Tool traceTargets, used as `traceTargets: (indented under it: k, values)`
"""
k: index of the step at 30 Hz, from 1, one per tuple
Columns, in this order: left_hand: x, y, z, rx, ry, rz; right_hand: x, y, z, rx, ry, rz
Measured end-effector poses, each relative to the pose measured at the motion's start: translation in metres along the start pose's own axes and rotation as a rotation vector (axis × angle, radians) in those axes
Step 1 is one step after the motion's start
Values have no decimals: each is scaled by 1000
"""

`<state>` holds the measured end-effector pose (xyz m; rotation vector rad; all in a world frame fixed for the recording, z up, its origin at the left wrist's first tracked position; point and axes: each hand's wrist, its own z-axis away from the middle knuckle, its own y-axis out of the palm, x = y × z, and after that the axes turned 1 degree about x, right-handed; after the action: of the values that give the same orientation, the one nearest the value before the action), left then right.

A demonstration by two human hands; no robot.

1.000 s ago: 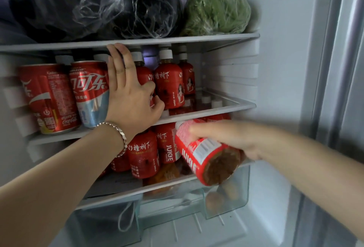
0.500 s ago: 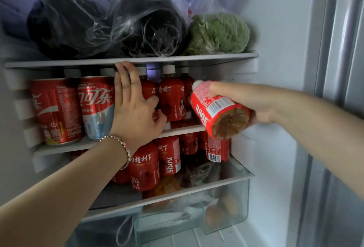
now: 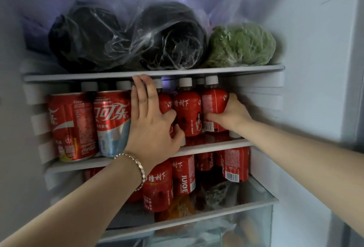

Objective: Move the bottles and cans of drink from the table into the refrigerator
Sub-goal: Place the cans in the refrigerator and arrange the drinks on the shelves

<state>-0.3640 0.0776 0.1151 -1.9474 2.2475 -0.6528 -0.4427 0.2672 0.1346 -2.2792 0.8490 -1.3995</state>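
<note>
My right hand (image 3: 229, 115) grips a red juice bottle (image 3: 213, 101) with a white cap, upright at the right end of the middle refrigerator shelf (image 3: 216, 145). My left hand (image 3: 150, 124) lies flat against another red juice bottle (image 3: 164, 104) on that shelf, fingers spread, thumb curled around its lower part. Between the two stands a third juice bottle (image 3: 188, 112). Two red cola cans (image 3: 72, 126) (image 3: 112, 120) stand at the shelf's left. More juice bottles (image 3: 159, 185) fill the shelf below.
The top shelf (image 3: 157, 72) carries two dark bundles in clear plastic bags (image 3: 126, 35) and a bagged green lettuce (image 3: 241, 44). A clear crisper drawer (image 3: 246, 227) sits at the bottom. The fridge's right wall (image 3: 315, 89) is close to my right arm.
My right hand lifted the tilted juice bottle from the lower shelf's height, turned it upright, and set it on the middle shelf's right end. The left hand stayed on its bottle.
</note>
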Motion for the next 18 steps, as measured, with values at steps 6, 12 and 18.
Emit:
traceTargets:
  k: [6, 12, 18]
  values:
    - [1, 3, 1, -6, 19, -10, -8, 26, -53, 196, 20, 207]
    - [3, 4, 3, -18, 30, -5, -8, 36, -58, 219, 139, 249]
    - [2, 2, 4, 7, 26, 10, 2, 20, -22, 269, 134, 155]
